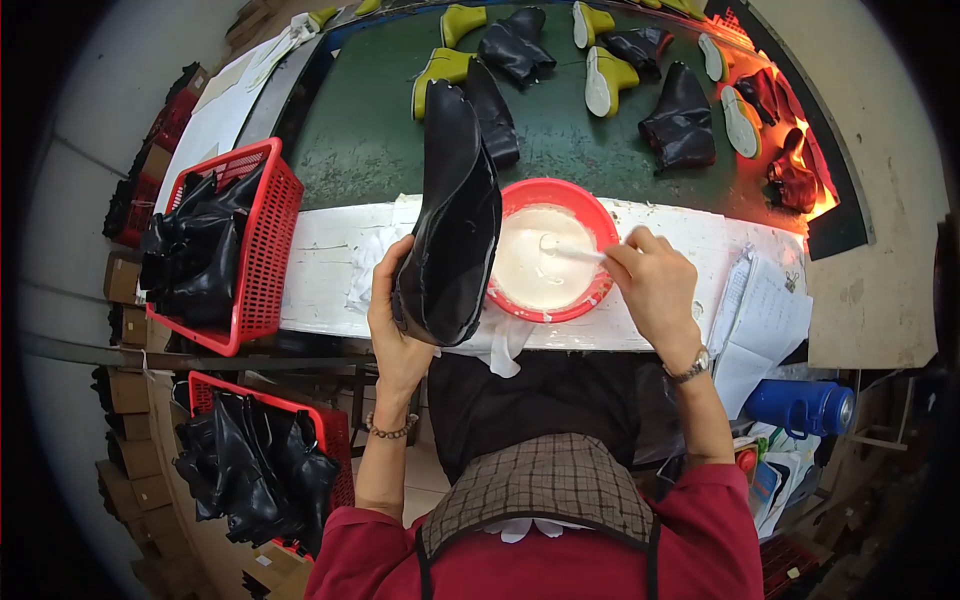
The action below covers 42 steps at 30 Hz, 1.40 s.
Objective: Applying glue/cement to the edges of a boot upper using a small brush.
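My left hand [397, 345] grips a black boot upper [440, 190] by its near end, its opening facing right and its shaft pointing away from me. Pinched in my right hand [655, 290] is a pale-handled brush [578, 254], its tip down in the cream-white liquid [535, 280]. That liquid fills much of a red plastic bowl [605, 225] on the white work surface [325, 250]. The held upper overlaps the bowl's left side in view. A white cloth [505, 350] hangs at the surface's front edge below the bowl.
Beyond lies a green belt [350, 130] with black uppers [680, 120] and yellow-green boot bottoms [610, 80]; its right end glows orange. Red baskets [265, 240] of black uppers stand at left. Papers [765, 310] and a blue jug [800, 407] are at right.
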{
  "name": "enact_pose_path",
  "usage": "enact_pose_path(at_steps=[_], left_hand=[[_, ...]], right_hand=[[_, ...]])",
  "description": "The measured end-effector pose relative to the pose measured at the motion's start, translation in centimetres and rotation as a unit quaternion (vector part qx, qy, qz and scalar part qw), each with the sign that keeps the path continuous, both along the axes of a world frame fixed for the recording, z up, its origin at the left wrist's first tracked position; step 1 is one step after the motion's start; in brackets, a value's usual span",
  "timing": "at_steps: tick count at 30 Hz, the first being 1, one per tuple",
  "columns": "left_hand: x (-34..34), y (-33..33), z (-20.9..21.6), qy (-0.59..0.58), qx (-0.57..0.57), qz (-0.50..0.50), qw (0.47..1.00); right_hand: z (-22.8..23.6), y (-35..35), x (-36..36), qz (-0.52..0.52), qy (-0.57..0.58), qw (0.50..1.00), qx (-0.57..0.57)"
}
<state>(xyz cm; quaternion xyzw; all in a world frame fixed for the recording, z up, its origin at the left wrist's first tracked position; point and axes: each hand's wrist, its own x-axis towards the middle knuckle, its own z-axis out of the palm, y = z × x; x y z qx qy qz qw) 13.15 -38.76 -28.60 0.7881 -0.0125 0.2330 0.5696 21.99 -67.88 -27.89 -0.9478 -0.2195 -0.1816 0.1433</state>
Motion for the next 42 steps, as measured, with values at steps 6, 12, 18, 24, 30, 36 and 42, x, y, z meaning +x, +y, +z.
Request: enact_pose_path(at_steps=[6,12,18,24,30,36,42], left_hand=[[-0.2,-0.4,0.3,0.02,-0.028,0.002,0.999],[-0.2,-0.8,0.8,-0.003,0.044,-0.002,0.999],[-1.6,-0.8,1.9,0.008,0.085,-0.045,0.995],[-2.0,-0.6,1.5,0.01,0.041,-0.06,0.997],[-0.4,-1.3,1.6,-0.027,-0.001,0.016,1.0],[1.1,-1.3,1.6,-0.081,0.036,0.053,0.995],[1.5,-0.8,1.4,-0.1,0.124,0.072,0.985]], right_hand=[[1.3,-0.9,-0.8,0.005,0.082,0.969,0.233],[4.2,1.0,-1.4,0.099,0.093,0.925,0.354],[3.5,-0.1,1.6,0.064,0.041,0.95,0.302],[4.0,0.7,4.9,0.097,-0.047,0.939,0.327],[3.7,1.0,1.0,0.164,0.028,0.925,0.342],[3.6,1.4,-2.0,0.2,0.055,0.911,0.357],[4.9,1.7,-3.4,0.23,0.052,0.919,0.316]])
